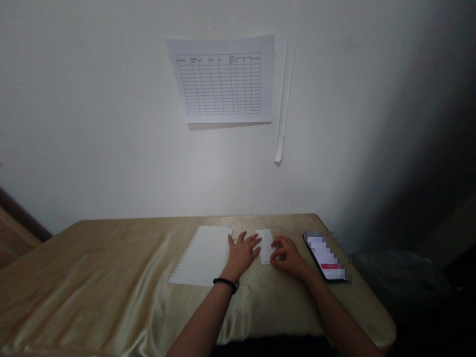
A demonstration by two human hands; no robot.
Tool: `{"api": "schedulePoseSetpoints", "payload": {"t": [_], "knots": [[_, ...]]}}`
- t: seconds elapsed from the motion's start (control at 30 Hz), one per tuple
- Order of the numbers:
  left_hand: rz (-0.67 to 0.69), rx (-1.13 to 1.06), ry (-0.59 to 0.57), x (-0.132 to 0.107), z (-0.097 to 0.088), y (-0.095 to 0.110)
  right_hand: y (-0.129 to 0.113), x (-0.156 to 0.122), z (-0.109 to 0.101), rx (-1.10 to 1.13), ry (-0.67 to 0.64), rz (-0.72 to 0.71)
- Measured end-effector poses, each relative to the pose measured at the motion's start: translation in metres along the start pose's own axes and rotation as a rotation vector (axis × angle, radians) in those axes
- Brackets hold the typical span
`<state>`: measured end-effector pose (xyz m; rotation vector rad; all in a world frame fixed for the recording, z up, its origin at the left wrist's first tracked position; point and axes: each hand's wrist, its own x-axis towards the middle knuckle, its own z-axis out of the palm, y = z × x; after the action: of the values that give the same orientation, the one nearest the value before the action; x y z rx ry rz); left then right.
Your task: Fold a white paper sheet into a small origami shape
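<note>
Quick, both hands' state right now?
Left hand: open, spread by the small paper.
Right hand: partly curled at its right edge; grip unclear.

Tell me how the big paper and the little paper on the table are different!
The big paper is larger than the little paper. The little paper lies between the left hand and right hand; the big paper lies farther left. Both are white and rest on the shiny cloth.
</note>
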<state>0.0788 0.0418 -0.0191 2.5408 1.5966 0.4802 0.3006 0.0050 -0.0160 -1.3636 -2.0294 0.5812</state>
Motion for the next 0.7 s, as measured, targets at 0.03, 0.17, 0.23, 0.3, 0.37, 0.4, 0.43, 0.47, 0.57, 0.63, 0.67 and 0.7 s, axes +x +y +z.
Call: {"api": "schedulePoseSetpoints", "payload": {"t": [0.03, 0.17, 0.23, 0.3, 0.37, 0.4, 0.43, 0.47, 0.57, 0.63, 0.67, 0.7], "knots": [[-0.002, 0.000, -0.001, 0.0001, 0.0000, 0.0000, -0.0002, 0.0000, 0.0000, 0.004, 0.006, -0.003], [-0.001, -0.002, -0.003, -0.0001, -0.0011, 0.0004, 0.0010, 0.0001, 0.0006, 0.007, 0.021, -0.024], [0.000, 0.000, -0.010, -0.0004, -0.0018, 0.0006, 0.0022, 0.0003, 0.0011, 0.002, 0.019, -0.033], [-0.001, 0.006, -0.013, -0.0006, -0.0021, 0.0007, 0.0031, 0.0005, 0.0014, 0.000, 0.014, -0.036], [0.001, 0.011, -0.005, -0.0007, -0.0016, 0.0004, 0.0036, 0.0005, 0.0014, 0.001, 0.005, -0.036], [0.002, 0.011, 0.001, -0.0007, -0.0012, 0.0003, 0.0037, 0.0004, 0.0013, 0.004, -0.001, -0.036], [0.003, 0.010, 0.007, -0.0006, -0.0007, 0.0001, 0.0037, 0.0002, 0.0012, 0.007, -0.007, -0.036], [0.003, 0.008, 0.011, -0.0006, -0.0003, 0.0000, 0.0037, 0.0001, 0.0012, 0.011, -0.011, -0.037], [0.001, 0.001, 0.011, -0.0004, 0.0007, -0.0002, 0.0038, -0.0001, 0.0017, 0.023, -0.009, -0.036], [-0.001, -0.001, 0.009, -0.0002, 0.0008, -0.0001, 0.0039, 0.0001, 0.0023, 0.024, 0.004, -0.029], [-0.001, -0.001, 0.008, -0.0002, 0.0007, 0.0000, 0.0039, 0.0002, 0.0025, 0.022, 0.008, -0.025], [-0.001, -0.001, 0.006, -0.0001, 0.0005, 0.0001, 0.0038, 0.0004, 0.0026, 0.021, 0.008, -0.022]]}}
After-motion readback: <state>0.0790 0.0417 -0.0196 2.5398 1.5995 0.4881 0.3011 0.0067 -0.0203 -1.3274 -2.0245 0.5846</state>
